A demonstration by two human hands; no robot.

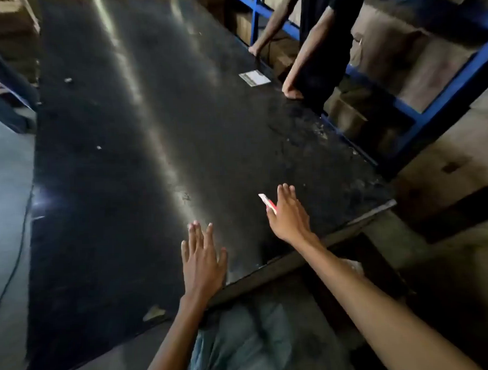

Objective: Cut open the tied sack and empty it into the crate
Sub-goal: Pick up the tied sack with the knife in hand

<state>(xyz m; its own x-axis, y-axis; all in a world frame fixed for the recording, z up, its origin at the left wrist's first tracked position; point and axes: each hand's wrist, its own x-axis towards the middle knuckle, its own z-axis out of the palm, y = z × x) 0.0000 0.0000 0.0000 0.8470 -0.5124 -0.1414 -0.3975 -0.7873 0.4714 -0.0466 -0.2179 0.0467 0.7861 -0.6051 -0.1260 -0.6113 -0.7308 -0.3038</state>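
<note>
Red-and-white cutter [267,203] lies loose by the right hand [289,215], both hands' fingers spread, left hand [202,262] empty, no sack or crate visible; a careless reach could nick a finger.

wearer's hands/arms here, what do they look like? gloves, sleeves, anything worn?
Both bare: no gloves on the left hand or right hand, and no sleeves on either forearm as far as the frame shows. No watch, ring or band can be made out at either wrist, though the picture is dim and blurred.
</note>
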